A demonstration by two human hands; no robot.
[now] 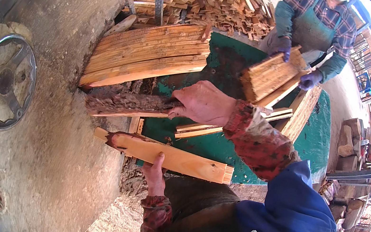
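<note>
My left hand grips a pale wooden board from its near edge, thumb over the top; the board's right end shows thin layers, so it may be several boards together. The board's left end has a dark, bark-like edge. My right hand is closed round the right end of a bark-covered slab, just beyond the board. The slab's left end lies by the big worn metal housing. Past it leans a thick stack of sawn boards, touched by neither hand.
A green table carries loose wood strips. Across it a co-worker in an apron holds a bundle of boards in gloved hands. A handwheel sits on the housing at left. Scrap wood is heaped behind.
</note>
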